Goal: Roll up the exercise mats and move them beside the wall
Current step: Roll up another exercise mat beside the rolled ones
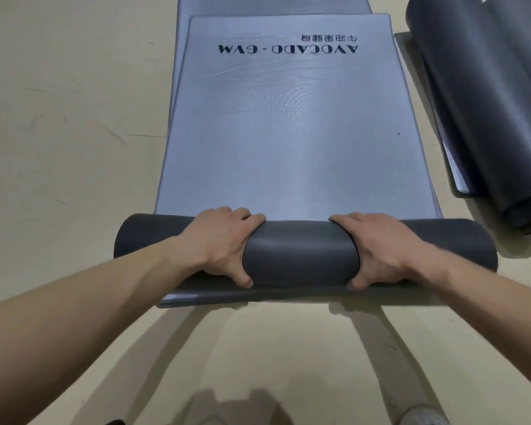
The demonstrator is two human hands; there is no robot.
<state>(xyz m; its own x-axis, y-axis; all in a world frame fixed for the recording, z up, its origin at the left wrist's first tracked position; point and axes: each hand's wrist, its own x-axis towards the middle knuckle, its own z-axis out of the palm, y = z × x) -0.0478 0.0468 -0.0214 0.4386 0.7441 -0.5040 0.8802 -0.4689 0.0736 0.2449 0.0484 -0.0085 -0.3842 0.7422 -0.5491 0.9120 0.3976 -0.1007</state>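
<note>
A grey exercise mat (288, 124) printed "AVOCADO - GYM" lies flat on the floor and stretches away from me. Its near end is rolled into a dark grey roll (301, 253) lying crosswise. My left hand (224, 240) grips the roll left of its middle, fingers over the top and thumb at the front. My right hand (380, 246) grips it right of the middle in the same way. Another flat mat (178, 75) lies underneath, its edge showing along the left side and at the near end.
A rolled dark grey mat (485, 111) lies at the right on top of a flat mat (454, 167). One more flat mat (273, 4) lies at the far end. Beige floor (74, 118) spreads to the left and towards me.
</note>
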